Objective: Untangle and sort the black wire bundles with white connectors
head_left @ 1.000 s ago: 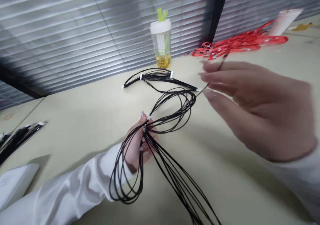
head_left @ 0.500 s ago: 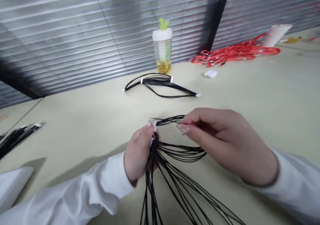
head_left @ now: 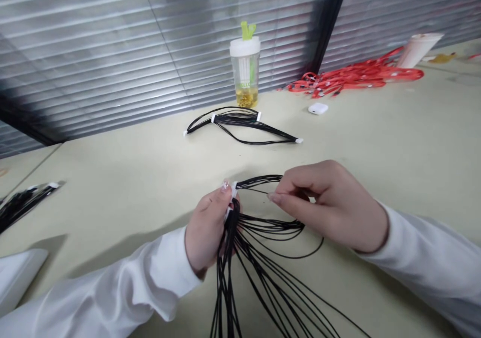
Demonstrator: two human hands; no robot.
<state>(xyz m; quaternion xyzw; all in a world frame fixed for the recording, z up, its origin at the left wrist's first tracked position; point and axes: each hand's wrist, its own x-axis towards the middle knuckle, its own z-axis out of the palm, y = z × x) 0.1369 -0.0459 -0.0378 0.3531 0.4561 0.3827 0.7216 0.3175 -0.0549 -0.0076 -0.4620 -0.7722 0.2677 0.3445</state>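
My left hand (head_left: 207, 230) is closed around a bundle of thin black wires (head_left: 255, 263) with small white connectors at the top end. The wires fan out downward toward the near edge of the table. My right hand (head_left: 326, 205) pinches a loop of those same wires just right of the left fingertips. The two hands are a few centimetres apart above the pale table (head_left: 394, 142).
A second black wire bundle (head_left: 240, 122) lies farther back. Behind it stands a clear cup with a white lid (head_left: 244, 70). Red lanyards (head_left: 353, 75) and a small white case (head_left: 317, 108) sit at the back right. More black wires (head_left: 22, 203) lie at the left.
My right hand came down from high at the right to the bundle and took hold of a wire loop. Since half a second ago it has drawn back slightly to the right.
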